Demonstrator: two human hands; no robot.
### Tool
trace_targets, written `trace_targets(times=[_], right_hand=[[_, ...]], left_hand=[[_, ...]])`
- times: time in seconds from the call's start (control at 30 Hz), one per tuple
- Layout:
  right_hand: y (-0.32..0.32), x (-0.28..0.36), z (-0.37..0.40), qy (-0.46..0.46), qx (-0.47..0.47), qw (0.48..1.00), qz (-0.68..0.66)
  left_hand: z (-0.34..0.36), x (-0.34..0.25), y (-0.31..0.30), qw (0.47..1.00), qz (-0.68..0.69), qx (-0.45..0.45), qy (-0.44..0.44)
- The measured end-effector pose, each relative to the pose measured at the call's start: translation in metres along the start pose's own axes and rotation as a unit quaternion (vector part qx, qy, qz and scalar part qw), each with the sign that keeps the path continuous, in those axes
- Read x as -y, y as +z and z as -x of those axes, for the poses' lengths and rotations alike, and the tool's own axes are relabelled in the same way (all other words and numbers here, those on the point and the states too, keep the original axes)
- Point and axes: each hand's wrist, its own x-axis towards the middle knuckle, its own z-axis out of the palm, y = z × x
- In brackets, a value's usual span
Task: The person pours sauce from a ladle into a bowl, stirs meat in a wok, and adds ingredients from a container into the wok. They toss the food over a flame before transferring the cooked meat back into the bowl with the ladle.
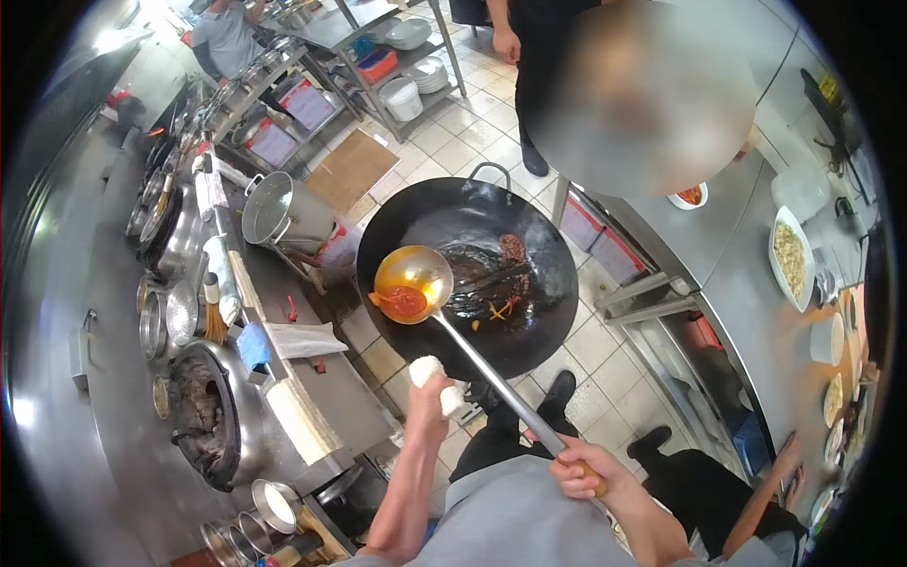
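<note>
- Head view, looking down: a large dark wok [416,213] hangs above a tiled floor [593,333] in front of me, between the stove side on my left and a steel table [652,227] on my right.
- My left hand [431,408] is closed around a bunched white cloth [437,382] at the wok's near edge; I cannot tell what the cloth covers there.
- My right hand [580,469] is wrapped around the handle end of a long metal ladle [430,266], whose bowl sits over the wok's left side.
- Red sauce [403,301] lies in the ladle bowl, reaching its lip. Inside the wok are a dark reddish clump [511,249] and a few orange strips [504,307].
- What could go wrong: the sauce looks loose, so a turn of my right wrist might spill it over the wok's rim.
- The wok looks heavy and possibly hot. If the cloth slipped, it could tip toward my black shoe [558,390] or burn my fingers.
- Another person's hand [784,461] is at the table on my right, and someone stands just beyond the wok; a careless swing could knock either of them.
</note>
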Motion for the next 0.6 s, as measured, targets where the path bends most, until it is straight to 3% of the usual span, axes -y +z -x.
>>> trace_targets(times=[0.47,0.6], right_hand=[[0.0,0.014,0.006,0.005,-0.004,1.0,0.024],[0.0,0.037,0.027,-0.05,-0.031,0.995,0.081]], left_hand=[[-0.001,-0.01,-0.005,1.0,-0.013,-0.005,-0.011],[-0.007,-0.01,-0.026,1.0,-0.02,0.012,-0.002]])
